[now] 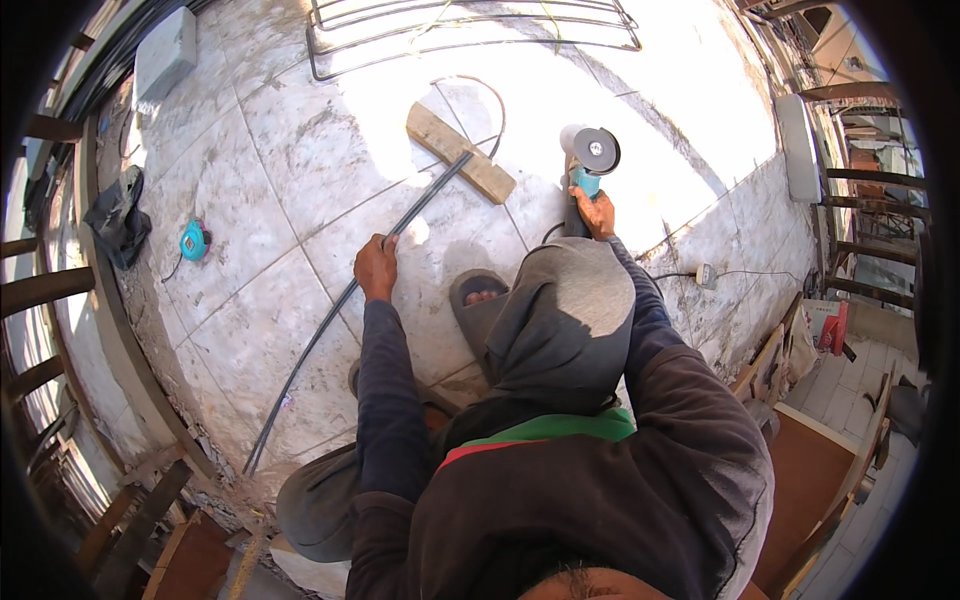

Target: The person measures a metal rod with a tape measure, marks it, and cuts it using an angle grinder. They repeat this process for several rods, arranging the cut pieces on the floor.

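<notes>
**Rod pinned by one hand, grinder held in the other**

The tiled floor (270, 150) spreads wide and pale, sunlit toward the top right, with bare tiles to the left of the person and a raised curb edging it at far left. A metal wire frame (470, 30) lies along the upper edge. The long dark rod (330, 320) runs slantwise from the lower left up to a wooden block (462, 152), on which its upper end rests. The left hand (376, 266) presses down on the rod near its middle, its grip closed over the bar. The right hand (597, 212) is clamped round the body of a teal angle grinder (588, 165), whose disc sits just right of the block and apart from the rod. A sandalled foot (480, 300) is planted between the two hands. A small teal tape measure (193, 240) lies well to the left.
</notes>
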`<control>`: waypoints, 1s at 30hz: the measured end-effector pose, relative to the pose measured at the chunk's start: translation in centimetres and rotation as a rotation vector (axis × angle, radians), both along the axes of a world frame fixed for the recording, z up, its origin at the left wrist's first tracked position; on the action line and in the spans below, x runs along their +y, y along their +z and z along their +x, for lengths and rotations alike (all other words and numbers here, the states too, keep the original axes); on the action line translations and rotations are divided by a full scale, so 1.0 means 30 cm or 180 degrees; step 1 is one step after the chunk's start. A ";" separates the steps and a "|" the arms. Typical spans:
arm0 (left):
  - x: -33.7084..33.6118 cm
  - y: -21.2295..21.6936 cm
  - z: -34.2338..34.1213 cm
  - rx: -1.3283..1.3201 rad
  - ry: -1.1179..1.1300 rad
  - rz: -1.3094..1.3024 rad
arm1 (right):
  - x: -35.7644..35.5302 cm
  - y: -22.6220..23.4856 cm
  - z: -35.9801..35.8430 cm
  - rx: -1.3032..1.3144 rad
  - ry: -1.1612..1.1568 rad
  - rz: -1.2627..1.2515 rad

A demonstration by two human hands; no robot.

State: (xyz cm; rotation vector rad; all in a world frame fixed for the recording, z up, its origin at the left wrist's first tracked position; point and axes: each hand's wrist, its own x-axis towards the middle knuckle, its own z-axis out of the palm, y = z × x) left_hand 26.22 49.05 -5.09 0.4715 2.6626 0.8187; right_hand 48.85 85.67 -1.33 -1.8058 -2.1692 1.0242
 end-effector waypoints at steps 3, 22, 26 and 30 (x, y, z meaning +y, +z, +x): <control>0.007 -0.013 0.007 -0.0014 -0.0119 0.0096 | 0.019 -0.042 0.037 -0.0015 -0.0054 0.0153; -0.167 0.042 0.003 -0.0230 -0.0139 -0.0641 | -0.206 0.051 0.019 -0.0482 0.0191 0.1912; -0.289 0.086 -0.006 -0.0364 0.0097 -0.0782 | -0.395 0.150 -0.085 0.0925 0.1778 0.1954; -0.384 0.081 -0.015 -0.0464 0.0250 -0.0777 | -0.543 0.147 -0.309 0.1385 0.3782 0.1554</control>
